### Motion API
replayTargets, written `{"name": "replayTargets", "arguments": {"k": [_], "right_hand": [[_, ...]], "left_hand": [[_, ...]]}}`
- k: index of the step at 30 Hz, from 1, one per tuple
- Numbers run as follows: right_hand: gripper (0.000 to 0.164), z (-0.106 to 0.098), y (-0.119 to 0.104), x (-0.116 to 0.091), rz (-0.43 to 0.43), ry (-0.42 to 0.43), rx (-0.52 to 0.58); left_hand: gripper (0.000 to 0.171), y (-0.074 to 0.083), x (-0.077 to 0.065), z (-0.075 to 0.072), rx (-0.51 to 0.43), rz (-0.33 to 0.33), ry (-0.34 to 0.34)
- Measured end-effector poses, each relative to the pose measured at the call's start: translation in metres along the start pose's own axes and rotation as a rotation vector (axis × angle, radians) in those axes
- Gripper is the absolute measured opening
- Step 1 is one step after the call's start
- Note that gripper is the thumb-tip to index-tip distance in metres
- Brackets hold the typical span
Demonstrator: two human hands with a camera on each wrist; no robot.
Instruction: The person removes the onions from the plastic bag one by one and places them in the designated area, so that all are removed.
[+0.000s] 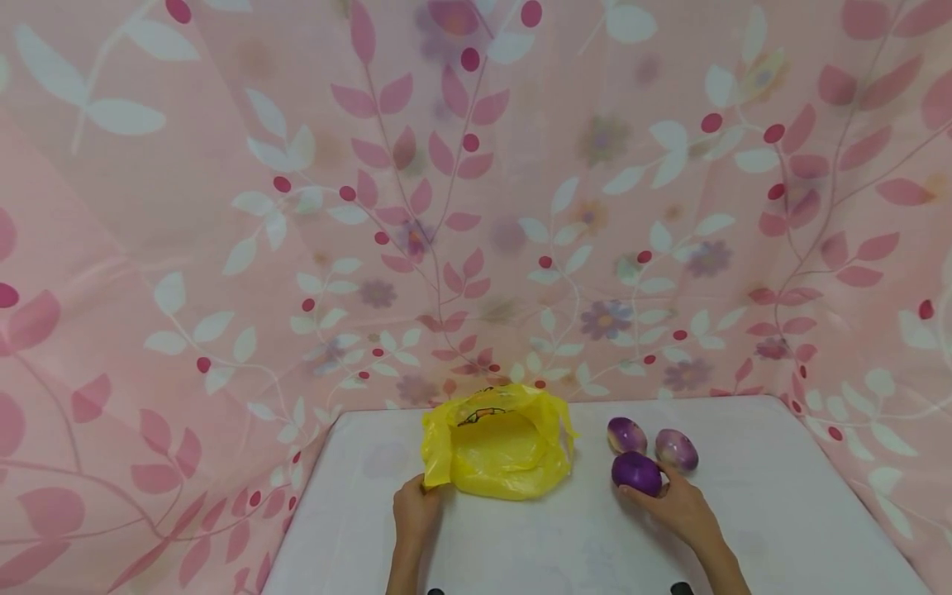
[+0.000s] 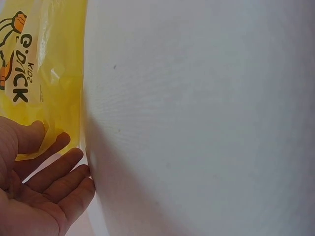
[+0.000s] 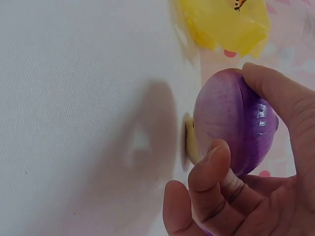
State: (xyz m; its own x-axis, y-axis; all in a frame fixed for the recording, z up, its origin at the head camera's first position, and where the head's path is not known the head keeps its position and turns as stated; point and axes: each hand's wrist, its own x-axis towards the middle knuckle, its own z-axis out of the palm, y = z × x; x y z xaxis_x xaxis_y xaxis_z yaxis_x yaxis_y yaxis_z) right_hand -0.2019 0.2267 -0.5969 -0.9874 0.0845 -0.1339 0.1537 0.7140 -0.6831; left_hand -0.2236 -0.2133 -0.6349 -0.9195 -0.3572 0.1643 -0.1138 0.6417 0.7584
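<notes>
A yellow plastic bag (image 1: 498, 475) stands at the back of the table, its mouth gaping toward me. At its left edge my left hand (image 1: 416, 514) pinches the plastic between thumb and index finger; in the left wrist view the other fingers of this hand (image 2: 47, 191) are spread below the print. To the right of the bag, my right hand (image 1: 680, 508) grips a glossy purple onion (image 1: 636, 473), held above the table in the right wrist view. Two more purple onions, one left (image 1: 626, 435) and one right (image 1: 677, 449), lie just behind it.
A white cloth covers the table (image 1: 550, 545). Pink floral fabric (image 1: 506, 207) hangs behind the table and along both sides. Two small dark objects poke in at the bottom edge of the head view.
</notes>
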Motion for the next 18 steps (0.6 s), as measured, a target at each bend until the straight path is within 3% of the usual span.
{"name": "replayTargets", "arguments": {"k": [18], "right_hand": [[0.107, -0.0003, 0.0008, 0.0052, 0.036, -0.004, -0.044]], "left_hand": [[0.012, 0.0007, -0.0006, 0.0001, 0.017, -0.014, -0.013]]}}
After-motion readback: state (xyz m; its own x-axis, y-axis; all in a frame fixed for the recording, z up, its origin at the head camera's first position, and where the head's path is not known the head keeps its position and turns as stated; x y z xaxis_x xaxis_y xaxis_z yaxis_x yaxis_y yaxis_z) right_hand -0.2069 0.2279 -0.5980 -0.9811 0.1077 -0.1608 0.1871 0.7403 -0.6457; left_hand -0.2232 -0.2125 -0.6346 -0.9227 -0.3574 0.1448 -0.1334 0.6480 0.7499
